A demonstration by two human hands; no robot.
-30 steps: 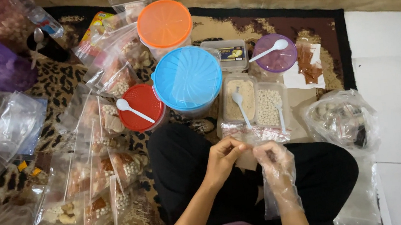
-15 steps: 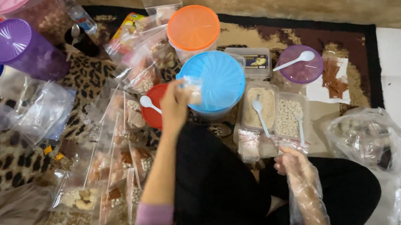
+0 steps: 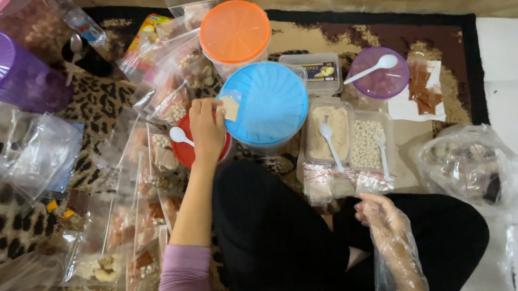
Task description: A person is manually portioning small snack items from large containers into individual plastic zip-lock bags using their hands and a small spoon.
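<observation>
Head view: left hand [image 3: 206, 132] pinched small filled plastic packet [image 3: 229, 108] at top edge, near blue lid [image 3: 267, 103]; light, soft, slippery. Gloved right hand [image 3: 379, 216] lay loose, empty.

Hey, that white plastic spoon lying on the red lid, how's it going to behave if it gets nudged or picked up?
The white spoon looks thin and plastic, so probably very light and fairly stiff. It lies loose on the flat red lid, right beside the left hand, so a brush would likely slide or flip it off. Its slim handle may feel slippery.
</observation>
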